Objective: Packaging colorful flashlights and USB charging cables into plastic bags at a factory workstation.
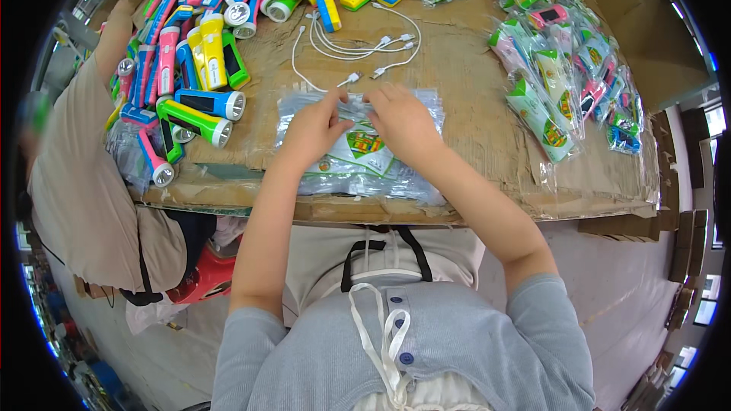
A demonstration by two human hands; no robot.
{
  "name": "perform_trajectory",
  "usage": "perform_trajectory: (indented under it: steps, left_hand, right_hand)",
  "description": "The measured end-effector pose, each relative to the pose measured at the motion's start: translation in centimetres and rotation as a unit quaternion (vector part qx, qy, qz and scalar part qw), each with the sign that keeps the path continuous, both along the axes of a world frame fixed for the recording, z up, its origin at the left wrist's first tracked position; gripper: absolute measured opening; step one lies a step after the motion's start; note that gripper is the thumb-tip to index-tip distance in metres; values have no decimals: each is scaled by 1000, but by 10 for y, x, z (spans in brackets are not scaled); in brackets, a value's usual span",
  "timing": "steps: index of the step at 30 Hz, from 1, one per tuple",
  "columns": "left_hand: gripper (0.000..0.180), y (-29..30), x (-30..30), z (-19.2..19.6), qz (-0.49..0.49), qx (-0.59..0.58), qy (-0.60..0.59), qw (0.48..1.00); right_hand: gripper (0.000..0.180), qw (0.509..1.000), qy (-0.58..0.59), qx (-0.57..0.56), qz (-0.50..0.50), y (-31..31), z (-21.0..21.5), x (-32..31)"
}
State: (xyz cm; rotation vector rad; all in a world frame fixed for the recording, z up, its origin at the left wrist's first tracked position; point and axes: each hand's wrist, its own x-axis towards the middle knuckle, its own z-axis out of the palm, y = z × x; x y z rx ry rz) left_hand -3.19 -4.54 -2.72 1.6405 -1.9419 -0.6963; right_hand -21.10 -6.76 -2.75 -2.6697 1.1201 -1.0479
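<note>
A stack of clear plastic bags (411, 183) lies flat at the front edge of the table, before my body. Through the top bag shows a white and green printed card (368, 146). At the far edge of this stack, my left hand (312, 131) has its fingers bent in on the top plastic bag. My right hand (403, 123) mirrors it a small gap away, fingers curled at the same edge. Both seem to pinch the plastic, though the fingertips are partly hidden. White charging cables (358, 52) lie loosely coiled just beyond my hands.
Colourful flashlights (212, 49) are heaped at the left and back of the cardboard-covered table (468, 68). Bagged flashlights (544, 99) pile up on the right. Another person's arm (114, 42) reaches in at the left. Cardboard boxes (689, 247) stand beyond the right side.
</note>
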Motion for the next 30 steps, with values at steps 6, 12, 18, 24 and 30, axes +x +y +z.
perform_trajectory:
  steps: [6,12,18,24,30]
  left_hand:
    - [18,10,-9,-12,3,-212,4,977]
    - [10,3,-12,-18,23,-257,-53,965]
    - [9,4,-8,-18,14,-285,-68,956]
    - [14,1,-13,-16,3,-323,-63,944]
    - [14,1,-12,-21,2,-345,-74,936]
  right_hand:
    - [15,996,68,52,6,6,-4,9]
    - [8,990,136,-18,-25,3,4,-3]
    - [10,981,168,78,-63,23,40,-47]
    - [14,987,103,123,-15,-18,23,1]
    - [12,972,130,195,22,-32,27,11]
